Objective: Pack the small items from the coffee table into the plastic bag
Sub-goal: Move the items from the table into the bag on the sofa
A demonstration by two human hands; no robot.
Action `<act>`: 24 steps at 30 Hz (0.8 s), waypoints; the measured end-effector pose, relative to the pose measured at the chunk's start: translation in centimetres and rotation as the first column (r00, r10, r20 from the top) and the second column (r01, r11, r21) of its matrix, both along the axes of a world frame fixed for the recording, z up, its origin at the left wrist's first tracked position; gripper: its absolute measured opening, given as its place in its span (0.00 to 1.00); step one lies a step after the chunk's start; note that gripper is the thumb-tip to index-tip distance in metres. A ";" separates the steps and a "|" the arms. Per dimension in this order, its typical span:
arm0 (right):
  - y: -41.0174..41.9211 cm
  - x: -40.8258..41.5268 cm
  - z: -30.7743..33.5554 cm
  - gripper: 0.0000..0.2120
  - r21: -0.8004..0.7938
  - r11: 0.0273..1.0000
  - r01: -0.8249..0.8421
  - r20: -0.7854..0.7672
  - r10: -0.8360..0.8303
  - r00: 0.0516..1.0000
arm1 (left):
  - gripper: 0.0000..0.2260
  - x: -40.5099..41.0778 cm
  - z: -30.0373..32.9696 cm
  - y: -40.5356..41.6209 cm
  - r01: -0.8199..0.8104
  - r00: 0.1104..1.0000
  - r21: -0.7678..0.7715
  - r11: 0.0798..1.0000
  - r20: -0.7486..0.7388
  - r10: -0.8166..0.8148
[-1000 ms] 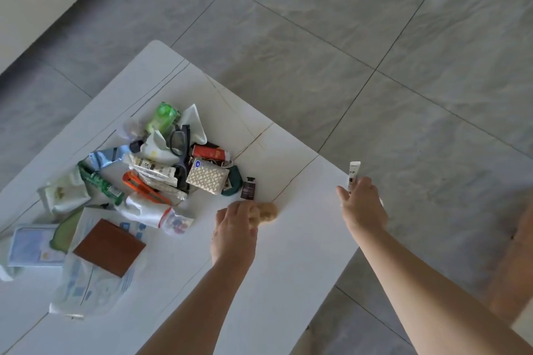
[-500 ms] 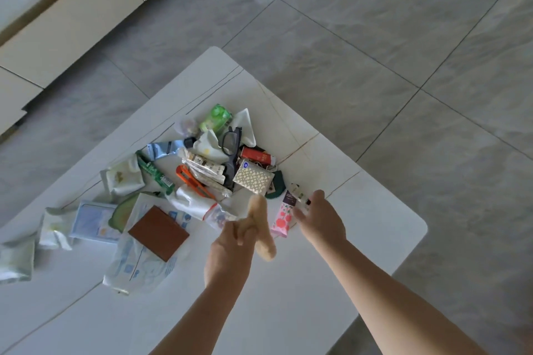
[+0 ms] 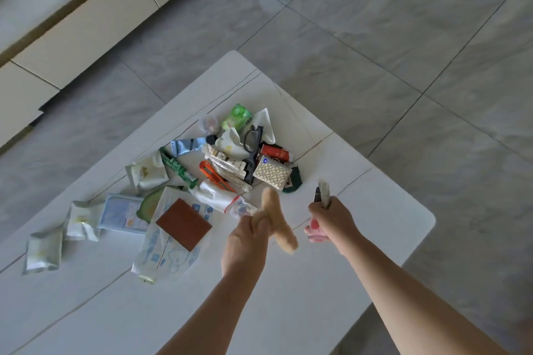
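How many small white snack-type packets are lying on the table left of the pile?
3. One packet sits beside the green tube, another packet lies left of the blue pouch, and the last packet is nearest the table's left edge. More may hide under the pile.

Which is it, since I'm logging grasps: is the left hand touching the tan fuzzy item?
Touching. The head view shows the left hand with fingers curled round the middle of the tan fuzzy item, both ends sticking out.

There was only one view, from a camera on the person's head. It looked forward and steeply down at the white table (image 3: 360, 242) from above, rather near (both forearms entered from the bottom edge), and the wide angle also took in the tiled floor (image 3: 403, 46) beyond.
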State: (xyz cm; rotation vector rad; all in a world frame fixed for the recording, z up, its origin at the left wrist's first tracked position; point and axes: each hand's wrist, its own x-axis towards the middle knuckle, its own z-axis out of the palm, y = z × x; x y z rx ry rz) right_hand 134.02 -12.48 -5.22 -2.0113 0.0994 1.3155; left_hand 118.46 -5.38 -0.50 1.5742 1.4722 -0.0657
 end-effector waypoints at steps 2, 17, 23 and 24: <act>-1.3 0.2 2.5 0.02 0.087 0.993 0.074 -0.100 -0.065 0.993 | 0.12 0.4 1.8 -0.2 0.079 0.997 0.000 0.997 -0.010 -0.079; -12.9 -4.4 27.0 0.09 0.347 0.920 0.185 -0.069 -0.171 0.983 | 0.06 1.0 20.6 -5.8 0.051 0.902 -0.404 0.913 0.410 0.131; -19.3 -7.2 31.5 0.14 0.357 0.826 0.437 -0.075 -0.441 0.894 | 0.09 0.1 26.6 -10.2 0.260 0.874 -0.439 0.860 0.485 -0.017; -20.6 -7.5 32.3 0.14 0.364 0.803 0.472 -0.087 -0.476 0.875 | 0.10 0.1 27.4 -11.1 0.282 0.876 -0.437 0.854 0.479 -0.044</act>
